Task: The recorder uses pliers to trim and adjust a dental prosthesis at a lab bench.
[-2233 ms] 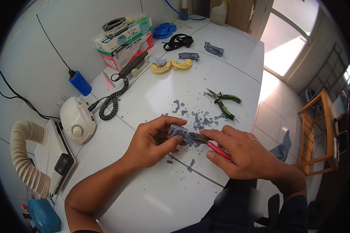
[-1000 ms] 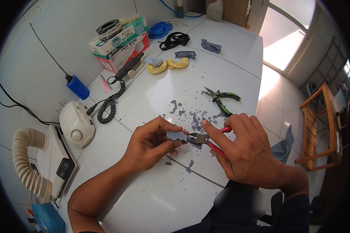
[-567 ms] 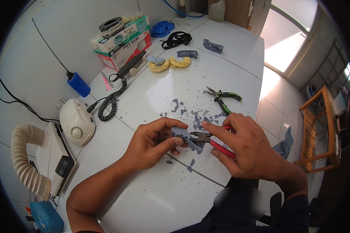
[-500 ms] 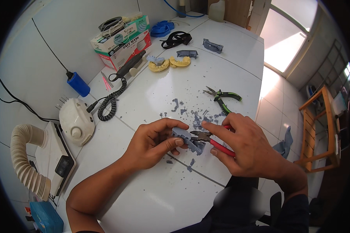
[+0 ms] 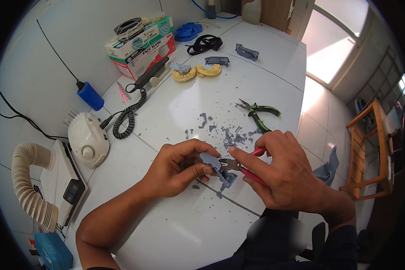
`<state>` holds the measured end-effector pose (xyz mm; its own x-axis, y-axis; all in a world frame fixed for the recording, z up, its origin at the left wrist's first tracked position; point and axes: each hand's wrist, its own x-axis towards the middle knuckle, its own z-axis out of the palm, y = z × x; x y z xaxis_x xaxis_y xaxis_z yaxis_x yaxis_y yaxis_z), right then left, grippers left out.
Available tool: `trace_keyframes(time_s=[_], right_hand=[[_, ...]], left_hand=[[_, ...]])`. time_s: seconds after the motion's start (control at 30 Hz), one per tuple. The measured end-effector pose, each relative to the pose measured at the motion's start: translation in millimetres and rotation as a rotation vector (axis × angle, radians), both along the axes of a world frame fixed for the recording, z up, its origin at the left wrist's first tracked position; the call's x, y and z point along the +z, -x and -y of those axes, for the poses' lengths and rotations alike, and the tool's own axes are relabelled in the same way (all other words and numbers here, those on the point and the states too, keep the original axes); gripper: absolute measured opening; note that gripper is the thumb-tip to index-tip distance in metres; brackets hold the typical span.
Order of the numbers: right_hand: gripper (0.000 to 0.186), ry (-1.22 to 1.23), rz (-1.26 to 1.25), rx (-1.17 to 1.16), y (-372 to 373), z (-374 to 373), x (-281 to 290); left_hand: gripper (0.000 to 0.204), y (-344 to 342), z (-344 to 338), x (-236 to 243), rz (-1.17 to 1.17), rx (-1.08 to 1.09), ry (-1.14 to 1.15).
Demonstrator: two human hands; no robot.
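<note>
My left hand [image 5: 177, 170] is closed around a grey-blue moulded piece [image 5: 210, 159] with a ragged edge, pinching it between thumb and fingers. In my right hand [image 5: 285, 173] is a pair of cutting pliers [image 5: 255, 177] with red handles; the index finger reaches forward above the jaws. The metal jaws are at the right edge of the piece; whether they bite into it I cannot tell. A jagged part of the same colour [image 5: 230, 181] hangs just below the jaws, and I cannot tell whether it is joined to the piece. Grey-blue fragments [image 5: 235, 137] lie scattered beyond my hands.
Green-and-black pliers [image 5: 266, 109] lie at the table's right side. Farther back are yellow dental casts [image 5: 184, 77], grey-blue moulded blocks [image 5: 246, 52], a black strap [image 5: 204, 45] and stacked boxes [image 5: 146, 49]. A handpiece [image 5: 151, 74], its white control unit [image 5: 88, 140] and a hose [image 5: 29, 180] stand left.
The pliers and my right hand have shifted slightly left and down, bringing the jaws nearer the held piece. The piece has turned a little in my left hand.
</note>
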<state>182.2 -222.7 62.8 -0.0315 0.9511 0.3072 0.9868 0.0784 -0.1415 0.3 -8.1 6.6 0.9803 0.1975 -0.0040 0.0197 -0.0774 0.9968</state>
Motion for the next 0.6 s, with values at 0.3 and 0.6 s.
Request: trace_keyframes(time_s=[0.3, 0.6], right_hand=[[0.040, -0.016, -0.062, -0.002, 4.0, -0.5, -11.4], [0.039, 0.000, -0.005, -0.053, 8.8, 2.1, -13.6]], left_hand=[[0.019, -0.7, 2.2, 4.4, -0.011, -0.002, 0.030], [0.017, -1.9, 5.0, -0.5, 0.030, 0.025, -0.024]])
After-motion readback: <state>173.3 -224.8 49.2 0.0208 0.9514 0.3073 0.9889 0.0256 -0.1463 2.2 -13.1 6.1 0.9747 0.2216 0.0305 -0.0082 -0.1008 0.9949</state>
